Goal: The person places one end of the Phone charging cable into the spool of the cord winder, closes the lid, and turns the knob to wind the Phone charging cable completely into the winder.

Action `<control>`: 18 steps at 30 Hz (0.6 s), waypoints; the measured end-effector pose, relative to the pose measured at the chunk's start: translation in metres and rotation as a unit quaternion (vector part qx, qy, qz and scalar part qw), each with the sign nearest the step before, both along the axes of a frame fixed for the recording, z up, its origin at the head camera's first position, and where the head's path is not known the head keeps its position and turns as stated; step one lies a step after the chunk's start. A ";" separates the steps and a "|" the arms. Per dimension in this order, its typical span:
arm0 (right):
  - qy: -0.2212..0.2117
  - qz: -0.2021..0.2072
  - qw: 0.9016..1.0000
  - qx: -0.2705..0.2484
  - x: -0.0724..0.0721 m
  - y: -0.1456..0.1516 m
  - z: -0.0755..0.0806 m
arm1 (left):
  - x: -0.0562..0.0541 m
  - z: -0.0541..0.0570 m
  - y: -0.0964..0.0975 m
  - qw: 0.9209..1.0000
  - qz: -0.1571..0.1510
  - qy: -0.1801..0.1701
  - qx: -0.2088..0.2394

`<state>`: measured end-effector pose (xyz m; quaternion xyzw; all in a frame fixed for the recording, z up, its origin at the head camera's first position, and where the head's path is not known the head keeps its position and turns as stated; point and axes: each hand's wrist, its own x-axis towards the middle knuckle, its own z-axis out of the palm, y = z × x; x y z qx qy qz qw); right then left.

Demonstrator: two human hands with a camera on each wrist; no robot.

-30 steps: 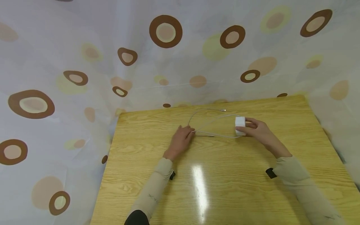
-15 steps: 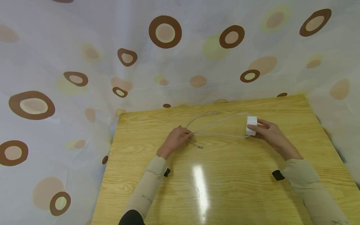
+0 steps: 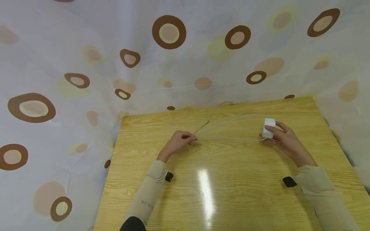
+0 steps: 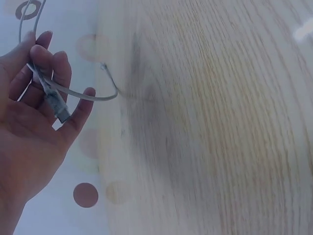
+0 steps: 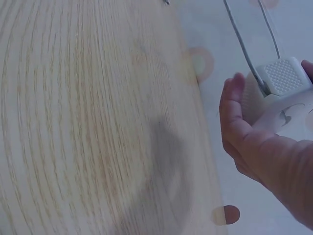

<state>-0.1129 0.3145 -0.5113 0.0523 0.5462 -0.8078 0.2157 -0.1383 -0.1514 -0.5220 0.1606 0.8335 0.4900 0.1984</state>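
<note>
My left hand (image 3: 177, 141) pinches a thin white cable (image 3: 228, 138) between thumb and fingers at the left middle of the table. In the left wrist view, a USB plug (image 4: 58, 108) lies against the curled fingers, and another plug end (image 4: 104, 66) sticks out past them. On the right, my right hand (image 3: 289, 144) grips a small white block-shaped case (image 3: 269, 127) between thumb and fingers. The right wrist view shows a dimpled panel (image 5: 283, 77) on the case. Two strands of the cable stretch from the case to the left hand, forming a long narrow loop.
The wooden table (image 3: 240, 179) carries a bright light reflection in front of the hands. Behind it and at the sides hangs a pale curtain-like sheet (image 3: 185, 70) with brown ringed spots, meeting the table's back edge.
My right hand has moved right with the white case, and my left hand slightly left. The cable loop between them is longer, and the loose plug ends have drawn in toward the left hand.
</note>
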 end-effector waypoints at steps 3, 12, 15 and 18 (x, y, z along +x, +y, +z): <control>0.003 0.001 1.000 -0.011 0.001 0.000 -0.004 | 0.001 -0.001 -0.001 1.000 -0.004 -0.015 0.020; 0.011 0.019 0.999 0.038 0.002 -0.011 -0.008 | 0.004 -0.010 0.003 0.999 -0.014 -0.034 0.030; 0.021 0.016 0.998 0.058 0.002 -0.011 -0.008 | 0.006 -0.012 0.005 0.999 -0.020 -0.027 0.019; 0.034 0.017 0.998 0.056 0.000 -0.011 -0.010 | 0.008 -0.013 0.005 0.999 -0.029 -0.021 0.008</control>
